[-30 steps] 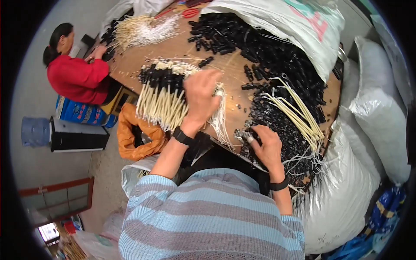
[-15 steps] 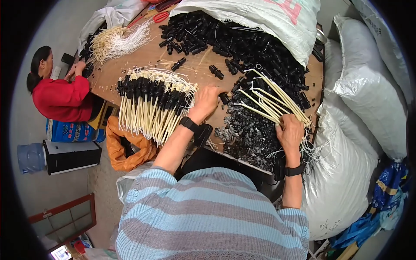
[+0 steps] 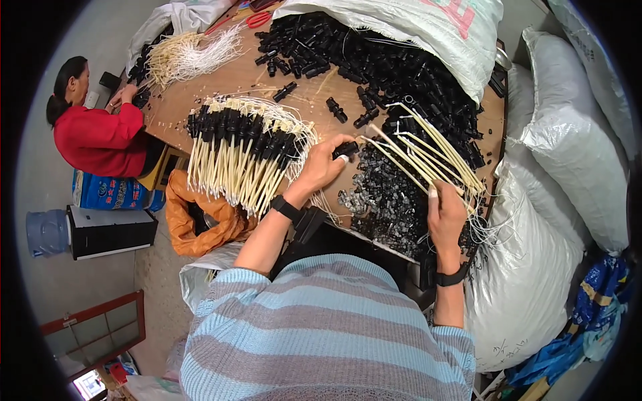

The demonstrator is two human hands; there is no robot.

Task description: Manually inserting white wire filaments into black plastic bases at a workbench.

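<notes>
My left hand [image 3: 326, 164] has its thumb and fingers closed round a short black plastic connector [image 3: 345, 150] above the middle of the table. Farther right, my right hand [image 3: 446, 212] is closed at the lower ends of the cream tubes [image 3: 438, 150]; how many it grips is hidden. Thin white wires trail from these tubes beside the wrist. Left of my left hand lies a row of finished-looking pieces [image 3: 241, 157]: cream tubes with black connectors and white wires at their far ends.
Loose black connectors [image 3: 381, 60] spill from a white woven sack [image 3: 401, 20] at the back. Small dark clear pieces [image 3: 388, 207] lie by the near edge. Full white sacks [image 3: 535, 267] stand at right. A person in red [image 3: 100, 140] works at far left, near an orange bag [image 3: 184, 227].
My left hand has lifted and turned the black connector a little. My right hand has shifted at the tubes, and one tube now lies apart from the others. The view has moved slightly.
</notes>
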